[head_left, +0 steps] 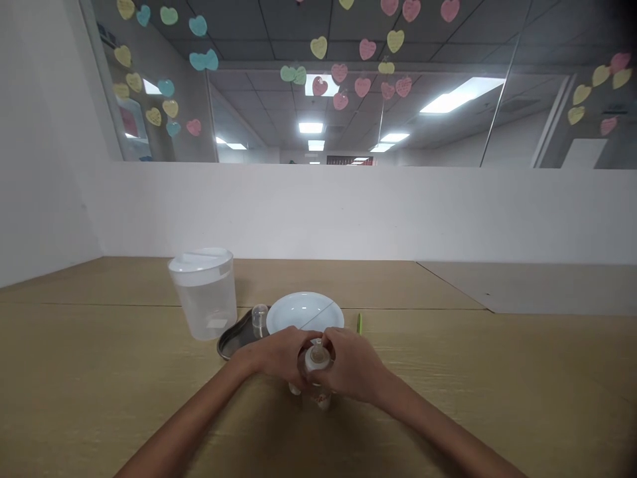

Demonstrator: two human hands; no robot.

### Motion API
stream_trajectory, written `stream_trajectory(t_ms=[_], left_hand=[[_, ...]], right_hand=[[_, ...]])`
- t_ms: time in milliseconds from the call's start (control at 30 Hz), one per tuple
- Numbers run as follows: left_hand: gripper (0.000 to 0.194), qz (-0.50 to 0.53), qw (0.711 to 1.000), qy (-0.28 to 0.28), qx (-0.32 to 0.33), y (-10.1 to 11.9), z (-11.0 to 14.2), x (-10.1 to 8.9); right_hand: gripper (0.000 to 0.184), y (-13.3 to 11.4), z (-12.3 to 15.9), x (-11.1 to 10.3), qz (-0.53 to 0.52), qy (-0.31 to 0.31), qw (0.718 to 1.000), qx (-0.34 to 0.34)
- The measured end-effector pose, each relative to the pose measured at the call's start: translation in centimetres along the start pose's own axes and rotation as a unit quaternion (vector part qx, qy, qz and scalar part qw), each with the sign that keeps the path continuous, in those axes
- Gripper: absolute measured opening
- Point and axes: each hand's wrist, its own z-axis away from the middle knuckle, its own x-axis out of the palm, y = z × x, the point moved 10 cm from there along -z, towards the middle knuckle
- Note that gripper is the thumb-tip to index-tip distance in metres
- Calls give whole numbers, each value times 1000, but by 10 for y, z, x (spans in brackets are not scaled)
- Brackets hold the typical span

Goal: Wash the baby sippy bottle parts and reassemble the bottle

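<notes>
A clear baby bottle [318, 356] with a white collar and a translucent teat stands upright between my hands, close in front of me. My left hand [283, 358] curls round its left side. On the right, my right hand [355, 365] closes its fingers about the collar and teat. Fingers hide much of the bottle's body. Just beyond the hands is a white bowl [298, 309], partly covered by them. A clear domed cap [259, 320] stands on a dark metal tray [229, 342] to the left.
A tall translucent plastic bucket [206, 302] with a white lid stands at the back left. Right of the bowl lies a thin green object [359, 323]. The wooden table [472, 385] meets a white wall [318, 212] with a window above it.
</notes>
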Motion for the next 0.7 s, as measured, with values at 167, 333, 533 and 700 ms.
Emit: stream_trajectory(t_ms=[167, 333, 533, 700], left_hand=[[52, -47, 999, 10, 15, 6, -1, -1], [88, -107, 993, 38, -10, 0, 10, -15], [86, -41, 982, 171, -63, -36, 47, -89], [42, -264, 903, 278, -195, -115, 51, -111]], right_hand=[[26, -8, -1, 4, 44, -16, 998, -37], [57, -13, -4, 6, 76, -74, 992, -73], [63, -16, -1, -63, -24, -62, 994, -88], [54, -3, 10, -128, -147, 60, 987, -40]])
